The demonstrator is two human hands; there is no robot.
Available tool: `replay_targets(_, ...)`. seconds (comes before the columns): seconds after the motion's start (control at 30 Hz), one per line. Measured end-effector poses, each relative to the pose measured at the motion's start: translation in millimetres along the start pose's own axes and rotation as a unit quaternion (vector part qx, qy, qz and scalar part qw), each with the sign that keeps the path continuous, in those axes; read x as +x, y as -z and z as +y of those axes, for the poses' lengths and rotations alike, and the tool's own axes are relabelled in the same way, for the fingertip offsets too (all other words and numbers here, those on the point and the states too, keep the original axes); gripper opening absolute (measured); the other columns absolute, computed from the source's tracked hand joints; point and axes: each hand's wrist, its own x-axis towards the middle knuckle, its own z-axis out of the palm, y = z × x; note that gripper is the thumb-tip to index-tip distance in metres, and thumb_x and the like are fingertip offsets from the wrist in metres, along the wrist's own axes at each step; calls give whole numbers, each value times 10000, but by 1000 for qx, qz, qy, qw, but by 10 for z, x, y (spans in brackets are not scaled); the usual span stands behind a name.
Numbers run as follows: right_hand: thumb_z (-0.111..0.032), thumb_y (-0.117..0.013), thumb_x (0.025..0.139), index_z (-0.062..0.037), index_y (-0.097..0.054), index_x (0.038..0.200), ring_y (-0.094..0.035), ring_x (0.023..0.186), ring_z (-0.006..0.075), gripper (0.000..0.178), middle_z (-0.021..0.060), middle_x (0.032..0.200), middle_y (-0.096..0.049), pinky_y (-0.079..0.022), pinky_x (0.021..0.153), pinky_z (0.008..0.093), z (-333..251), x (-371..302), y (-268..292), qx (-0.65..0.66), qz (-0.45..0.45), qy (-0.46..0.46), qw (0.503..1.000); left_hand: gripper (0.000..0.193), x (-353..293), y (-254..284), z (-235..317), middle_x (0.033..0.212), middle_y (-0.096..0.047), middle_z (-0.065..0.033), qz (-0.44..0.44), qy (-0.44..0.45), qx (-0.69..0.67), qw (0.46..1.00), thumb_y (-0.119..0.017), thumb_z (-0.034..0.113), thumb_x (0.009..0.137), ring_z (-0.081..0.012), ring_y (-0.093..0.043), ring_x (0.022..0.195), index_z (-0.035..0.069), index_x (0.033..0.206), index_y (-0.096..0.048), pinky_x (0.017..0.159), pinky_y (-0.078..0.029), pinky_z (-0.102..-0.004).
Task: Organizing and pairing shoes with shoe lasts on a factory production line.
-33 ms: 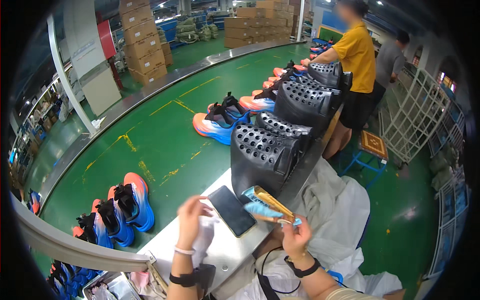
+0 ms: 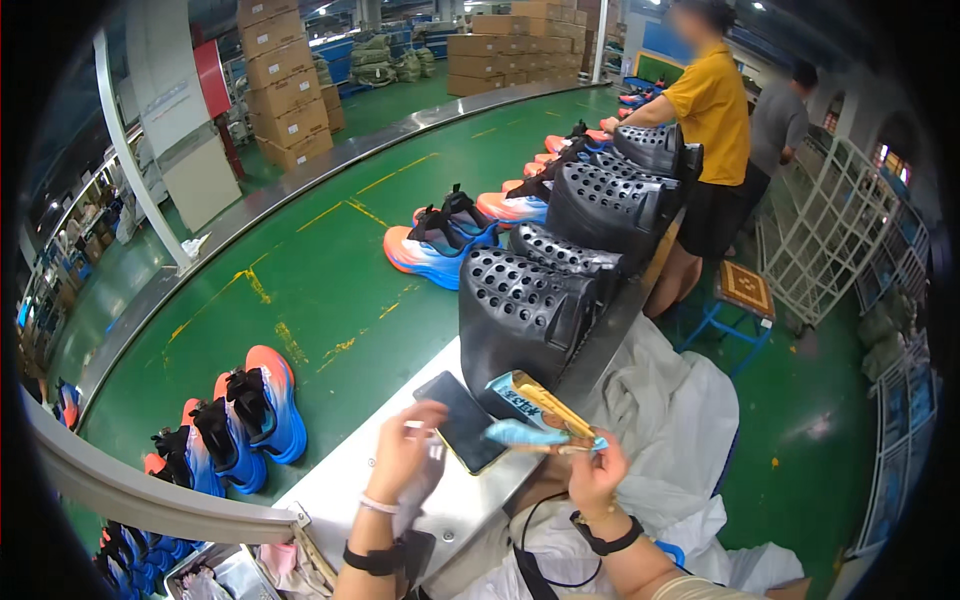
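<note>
My right hand pinches the lower corner of a blue and yellow-brown snack packet, its wrapper spread and torn-looking, above the bench. My left hand has its fingers bent together over the left edge of a dark phone, apart from the packet. A small whitish spot shows at its fingers, too blurred to name. The phone lies flat on the metal bench plate. Directly behind the packet stands a black, perforated, shoe-shaped cover.
More black perforated covers line the bench edge. Orange and blue sneakers stand on the green belt, with more sneakers at left. White cloth drapes at right, near a stool. A person in yellow works farther along.
My left hand has moved right, from beside the phone to over its edge and nearer the packet. The packet and my right hand have shifted only slightly.
</note>
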Motion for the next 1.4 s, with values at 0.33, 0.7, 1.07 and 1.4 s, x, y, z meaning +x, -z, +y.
replay_targets(0.33,-15,-632,889,26,-592,987,-487,650,17,113,-19,772,-581,-387,556,177,-220,129,145,34,22,-62,997,631,22,-230,-283,1443,-451,-162,-102,-179,366,908,-667,393,827,-363,-382,1359,60,1336,-500,1115,-236,-560)
replay_targets(0.7,-75,-641,918,9,-579,998,-501,606,22,132,-18,739,-584,-378,519,182,-134,234,143,80,17,-104,991,1146,187,-428,-204,1586,-124,-239,-5,23,377,926,-788,575,664,-456,-81,1460,23,1503,-234,1134,-131,-620)
replay_targets(1.07,-8,-599,899,13,-572,996,-524,561,43,103,37,780,-634,-414,493,186,-106,287,170,125,13,-120,985,1194,303,-632,-99,1602,-54,-215,-31,35,427,903,-794,635,591,-462,9,1464,117,1518,-248,1021,-83,-782)
replay_targets(1.4,-19,-583,885,24,-566,1003,-524,547,47,127,42,762,-643,-402,488,184,30,340,283,110,13,-129,985,192,612,277,-707,808,-633,-48,215,114,-146,959,-527,82,952,-129,-620,786,33,1128,-583,761,-495,-276)
